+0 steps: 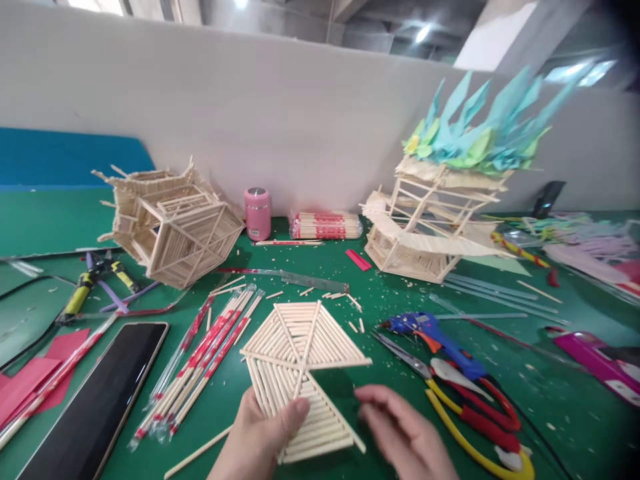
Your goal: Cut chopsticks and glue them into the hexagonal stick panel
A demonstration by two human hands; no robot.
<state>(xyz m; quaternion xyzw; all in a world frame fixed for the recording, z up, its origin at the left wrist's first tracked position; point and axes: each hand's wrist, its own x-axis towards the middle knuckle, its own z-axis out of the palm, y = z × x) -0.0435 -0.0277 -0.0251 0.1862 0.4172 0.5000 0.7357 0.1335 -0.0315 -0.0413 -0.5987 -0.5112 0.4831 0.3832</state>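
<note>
My left hand (270, 433) grips a hexagon-shaped panel of wooden sticks (295, 333) along its lower left, thumb on top and fingers underneath. Rows of sticks fill most of its wedges between spokes; the wedge on the right side is an open gap. Beside that gap is my right hand (400, 427), slightly blurred, its fingers loosely bent and apart from the panel, with nothing visible in them. A single loose stick (197, 453) lies by my left wrist. To the right of my right hand are scissors with yellow and red handles (465, 407) and a blue glue gun (440, 340).
Wrapped chopsticks (205, 367) and a black phone (100, 393) lie on the left. Behind stand a stick lantern frame (185, 227), a pink flask (257, 213), a chopstick pack (325, 227) and a stick structure with blue paper leaves (430, 220). Yellow-handled pliers (83, 293) lie far left.
</note>
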